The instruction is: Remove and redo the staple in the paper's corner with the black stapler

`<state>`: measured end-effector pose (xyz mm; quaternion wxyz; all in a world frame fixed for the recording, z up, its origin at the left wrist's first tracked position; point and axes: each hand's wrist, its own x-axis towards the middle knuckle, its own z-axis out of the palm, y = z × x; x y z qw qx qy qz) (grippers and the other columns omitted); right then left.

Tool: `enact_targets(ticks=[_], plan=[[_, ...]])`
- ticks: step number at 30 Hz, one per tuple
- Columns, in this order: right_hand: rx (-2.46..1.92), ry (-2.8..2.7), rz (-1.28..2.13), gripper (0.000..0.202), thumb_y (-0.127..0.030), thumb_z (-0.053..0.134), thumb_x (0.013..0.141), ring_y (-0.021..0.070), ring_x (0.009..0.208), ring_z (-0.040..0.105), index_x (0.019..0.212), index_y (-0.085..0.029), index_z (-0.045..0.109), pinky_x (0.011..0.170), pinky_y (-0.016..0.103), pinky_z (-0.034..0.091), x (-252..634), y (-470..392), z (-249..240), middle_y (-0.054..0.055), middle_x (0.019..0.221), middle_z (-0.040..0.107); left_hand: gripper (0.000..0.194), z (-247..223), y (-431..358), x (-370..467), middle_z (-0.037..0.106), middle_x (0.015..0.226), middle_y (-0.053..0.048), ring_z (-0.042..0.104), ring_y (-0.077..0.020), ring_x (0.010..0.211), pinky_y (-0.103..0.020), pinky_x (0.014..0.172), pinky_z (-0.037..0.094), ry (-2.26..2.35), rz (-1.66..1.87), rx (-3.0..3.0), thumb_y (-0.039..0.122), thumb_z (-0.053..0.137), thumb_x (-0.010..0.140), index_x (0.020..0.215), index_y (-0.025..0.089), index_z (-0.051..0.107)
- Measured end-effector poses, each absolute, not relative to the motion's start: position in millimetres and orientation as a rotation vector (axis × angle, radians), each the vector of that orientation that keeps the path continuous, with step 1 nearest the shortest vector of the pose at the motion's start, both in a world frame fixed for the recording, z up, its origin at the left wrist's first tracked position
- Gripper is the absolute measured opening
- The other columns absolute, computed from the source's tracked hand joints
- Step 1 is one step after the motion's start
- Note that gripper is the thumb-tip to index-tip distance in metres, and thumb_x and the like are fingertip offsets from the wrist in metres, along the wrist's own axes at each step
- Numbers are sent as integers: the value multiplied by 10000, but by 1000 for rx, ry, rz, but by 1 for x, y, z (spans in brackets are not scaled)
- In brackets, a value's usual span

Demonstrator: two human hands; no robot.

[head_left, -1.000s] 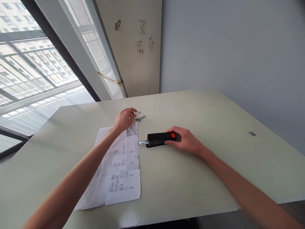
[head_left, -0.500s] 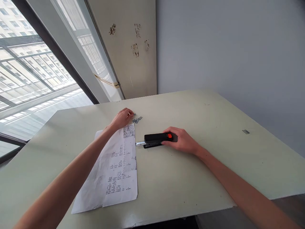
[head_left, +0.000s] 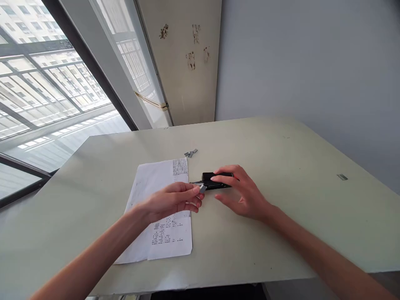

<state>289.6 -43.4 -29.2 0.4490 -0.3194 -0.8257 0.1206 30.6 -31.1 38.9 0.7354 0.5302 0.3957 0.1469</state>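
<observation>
Between the thumb and fingers of my left hand (head_left: 179, 198) is a small grey strip of staples (head_left: 203, 188), held over the paper's right edge. Just beyond it lies a black stapler (head_left: 208, 178), its metal staple channel pulled out toward the paper. My right hand (head_left: 240, 191) is at the stapler's right end, with fingers spread over the top and the thumb apart from it. Part of the stapler is hidden behind these fingers. A printed sheet of paper (head_left: 156, 173) lies under my left hand and covers some of the table.
Several staple strips (head_left: 191, 153) lie in a small pile beyond the paper's top right corner. Another grey strip (head_left: 342, 177) rests on the pale table (head_left: 281, 233) far to the right. A wall and a window bound the table's far side.
My left hand has come back from the staple pile toward the stapler, carrying a strip. My right hand has loosened from the stapler, its fingers now spread. The view has shifted slightly.
</observation>
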Motion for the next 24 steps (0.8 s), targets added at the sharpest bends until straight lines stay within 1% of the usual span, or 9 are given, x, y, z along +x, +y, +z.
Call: enact_targets(ticks=[4,8,11,13,15,17,20,22,24], plan=[[-705,-2137,173,361,-232,687,980,264,1187,624,1314,-352,617,996,481,530,286,-47,-28,87,1306,633,294,34,-36,35,704,1041,-81,678,-187,891,-420,920,607,821,278,1036,501,753,924,931,208,767],[-694,-2148,136,299,-221,688,987,256,1175,637,1254,-352,658,967,464,541,285,-48,-29,76,1261,670,298,35,-37,37,697,1019,-75,672,-192,889,-441,908,619,810,232,1021,507,770,908,905,209,773],[-670,-2153,130,225,-214,700,984,245,1170,642,1180,-324,683,955,443,539,284,-49,-28,74,1228,696,283,34,-38,38,700,1008,-67,678,-184,887,-429,907,620,789,209,1007,491,758,923,926,210,782],[-674,-2147,140,182,-219,697,988,239,1163,650,1143,-314,689,956,435,535,283,-50,-27,66,1210,712,311,33,-39,38,705,1003,-74,690,-194,889,-433,909,625,794,204,1039,511,715,951,934,206,775],[-687,-2129,147,162,-225,683,998,236,1148,661,1135,-311,685,954,431,534,283,-49,-26,60,1189,724,362,31,-42,38,715,988,-78,707,-213,904,-447,921,623,838,231,1179,550,630,996,972,211,756],[-695,-2105,136,156,-221,677,1003,236,1126,671,1136,-302,676,942,426,538,284,-48,-25,63,1167,732,365,29,-46,38,725,972,-66,715,-220,912,-434,894,621,953,341,1462,558,563,1029,1093,237,724],[-698,-2073,104,157,-206,679,1001,237,1096,683,1133,-289,665,920,422,542,284,-47,-26,72,1141,742,304,25,-52,38,721,1063,-56,704,-210,929,-388,838,602,1129,555,1952,494,592,1033,1238,281,665],[-704,-2065,104,164,-204,673,1004,237,1086,690,1141,-292,661,918,426,541,283,-47,-27,70,1135,746,259,21,-56,38,696,1151,-65,692,-200,935,-359,808,590,1142,616,2170,441,596,1043,1237,284,666],[-709,-2067,120,171,-209,663,1010,237,1086,695,1155,-300,663,922,431,537,283,-47,-29,66,1139,749,233,18,-58,40,685,1174,-71,689,-193,929,-340,783,585,1108,645,2303,400,555,1068,1230,281,673]])
